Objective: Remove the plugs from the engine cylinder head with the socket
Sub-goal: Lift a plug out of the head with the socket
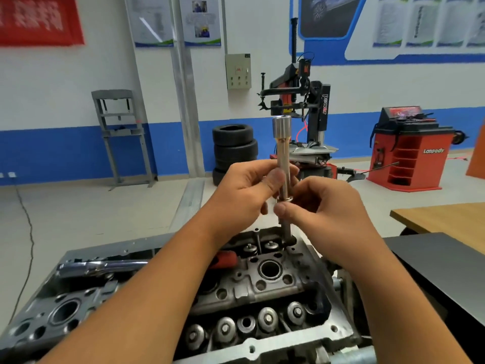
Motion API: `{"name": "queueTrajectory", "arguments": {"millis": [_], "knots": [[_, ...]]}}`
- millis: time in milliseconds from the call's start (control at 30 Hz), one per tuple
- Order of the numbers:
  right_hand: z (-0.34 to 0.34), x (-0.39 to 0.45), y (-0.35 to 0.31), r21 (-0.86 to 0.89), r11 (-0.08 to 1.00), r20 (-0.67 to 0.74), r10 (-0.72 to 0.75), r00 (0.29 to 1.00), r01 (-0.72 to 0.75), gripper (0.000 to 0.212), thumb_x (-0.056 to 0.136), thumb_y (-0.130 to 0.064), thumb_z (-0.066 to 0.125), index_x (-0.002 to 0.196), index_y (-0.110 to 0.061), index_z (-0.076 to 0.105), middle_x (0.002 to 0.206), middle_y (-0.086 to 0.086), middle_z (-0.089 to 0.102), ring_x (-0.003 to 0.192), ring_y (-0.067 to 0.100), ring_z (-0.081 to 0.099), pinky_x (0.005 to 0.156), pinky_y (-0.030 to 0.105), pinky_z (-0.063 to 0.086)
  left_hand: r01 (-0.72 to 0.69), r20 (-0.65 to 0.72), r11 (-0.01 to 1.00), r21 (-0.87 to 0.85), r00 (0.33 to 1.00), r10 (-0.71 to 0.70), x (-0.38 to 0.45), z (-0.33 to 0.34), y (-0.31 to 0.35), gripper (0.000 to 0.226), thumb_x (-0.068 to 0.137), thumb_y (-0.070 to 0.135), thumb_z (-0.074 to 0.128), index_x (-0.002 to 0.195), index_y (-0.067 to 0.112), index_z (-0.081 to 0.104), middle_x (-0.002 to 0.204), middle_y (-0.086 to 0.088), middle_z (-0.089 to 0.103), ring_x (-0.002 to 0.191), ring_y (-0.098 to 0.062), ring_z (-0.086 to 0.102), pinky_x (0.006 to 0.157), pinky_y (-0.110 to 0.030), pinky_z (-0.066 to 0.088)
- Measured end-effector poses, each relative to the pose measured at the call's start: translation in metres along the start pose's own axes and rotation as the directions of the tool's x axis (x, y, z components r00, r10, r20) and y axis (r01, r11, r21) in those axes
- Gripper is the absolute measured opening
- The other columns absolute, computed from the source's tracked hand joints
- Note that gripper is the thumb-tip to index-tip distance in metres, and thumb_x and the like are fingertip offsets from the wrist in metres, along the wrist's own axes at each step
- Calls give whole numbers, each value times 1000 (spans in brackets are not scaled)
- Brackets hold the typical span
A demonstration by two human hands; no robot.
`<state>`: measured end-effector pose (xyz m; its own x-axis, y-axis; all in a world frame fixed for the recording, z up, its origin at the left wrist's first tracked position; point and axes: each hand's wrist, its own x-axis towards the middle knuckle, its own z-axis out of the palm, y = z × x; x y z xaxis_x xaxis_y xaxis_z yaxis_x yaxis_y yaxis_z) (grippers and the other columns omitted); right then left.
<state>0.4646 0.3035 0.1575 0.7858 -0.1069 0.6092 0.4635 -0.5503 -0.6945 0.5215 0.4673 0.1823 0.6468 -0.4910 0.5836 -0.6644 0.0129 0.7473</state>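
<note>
Chromed steel, long and slim, the socket (284,156) stands upright above the far end of the cylinder head (262,282), its wide drive end uppermost. Below it a thinner shank (286,229) runs down into a plug well (289,241) at the far right of the casting; whether a plug is seated in the lower end cannot be told, since that end is hidden in the well. Keeping the tool vertical and in line with the well is presumably what lets it slide freely.

Left hand (246,190): fingers and thumb curled round the socket's middle, steadying it. Right hand (322,203): thumb and fingertips pinching the tool at the collar just beneath the left hand's grip. Both hands are thus clamped on the same tool, close together and nearly touching, with forearms converging from the near edge of the view and wrists raised well above the casting.

Cylinder head: lies on a grey metal stand (301,340), with a row of valve springs (246,327) along its near side and an open round well (270,269) near the middle. A chrome ratchet handle (99,266) rests on the left part of the head, detached from the socket. A red-handled tool (225,258) lies partly hidden under the left forearm.

Background: stacked tyres (235,148), a tyre changer (304,106) and a red wheel balancer (409,151) stand against the far wall; a wooden worktop (446,219) enters at right.
</note>
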Motion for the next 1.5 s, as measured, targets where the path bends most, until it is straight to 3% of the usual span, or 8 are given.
{"name": "queueTrajectory", "arguments": {"millis": [200, 400, 500, 700, 967, 1100, 1233, 1500], "knots": [[-4, 5, 4, 106, 994, 162, -21, 987, 3, 4, 93, -21, 77, 91, -23, 75, 74, -6, 76, 65, 5, 70, 65, 23, 51, -65, -48, 996, -57, 997, 62, -1, -1, 2, 17, 104, 1, 57, 109, 9, 70, 94, -7, 76, 81, -6, 70, 65, -14, 50], [20, -1, 5, 480, 869, -26, 149, 989, -118, 54, 55, -47, 98, 81, -10, 69, 75, 16, 75, 73, 37, 77, 70, 51, 65, -77, -122, 994, -83, 990, 66, -1, 1, 0, 8, 98, 7, 69, 99, 14, 73, 89, -9, 75, 80, -23, 73, 61, -18, 51], [20, 1, 9, 570, 810, 49, 131, 990, -135, 40, 64, -44, 88, 80, -11, 73, 80, 15, 77, 79, 33, 78, 68, 43, 65, -76, -109, 993, -95, 992, 66, -1, 2, 2, 8, 100, 8, 65, 107, 8, 71, 91, -12, 74, 74, -13, 68, 59, -16, 49], [20, -2, 17, 577, 811, 138, 19, 990, -96, 28, 95, -34, 62, 95, -12, 79, 93, 15, 78, 83, 31, 76, 68, 31, 60, -46, -39, 989, -142, 998, 41, -4, 4, 5, 17, 108, 5, 52, 116, 2, 66, 88, -10, 74, 59, -10, 58, 53, -23, 45], [25, -7, 14, 406, 914, -95, 31, 995, 10, 31, 83, -36, 84, 90, -9, 70, 81, 15, 75, 83, 42, 72, 76, 60, 61, -68, -196, 994, -84, 979, 51, -4, 7, 3, 21, 79, 31, 77, 95, 17, 75, 88, -14, 79, 66, -20, 67, 52, -29, 47], [25, -5, 16, 386, 922, -34, 16, 999, -1, 11, 100, -21, 67, 97, -11, 71, 81, 5, 76, 76, 23, 76, 69, 42, 64, -24, -97, 993, -116, 995, 12, -5, 6, 3, 18, 107, 15, 54, 116, 13, 70, 98, -8, 79, 83, -21, 69, 58, -28, 43], [22, -3, 16, 545, 837, 24, 49, 998, -54, 20, 106, -17, 57, 95, -11, 73, 80, 4, 74, 75, 24, 76, 63, 33, 62, -61, -108, 995, -78, 993, 52, -6, 6, 7, 14, 104, 1, 55, 113, 3, 66, 92, -12, 74, 71, -4, 69, 60, -10, 47], [23, -7, 16, 479, 878, -91, 27, 995, 20, 16, 87, -17, 83, 92, -8, 70, 74, 16, 72, 70, 34, 70, 70, 59, 59, 10, -142, 999, -49, 990, -17, -6, 6, 7, 26, 94, 29, 67, 110, 9, 70, 98, -18, 76, 68, -15, 59, 55, -24, 43]]}}
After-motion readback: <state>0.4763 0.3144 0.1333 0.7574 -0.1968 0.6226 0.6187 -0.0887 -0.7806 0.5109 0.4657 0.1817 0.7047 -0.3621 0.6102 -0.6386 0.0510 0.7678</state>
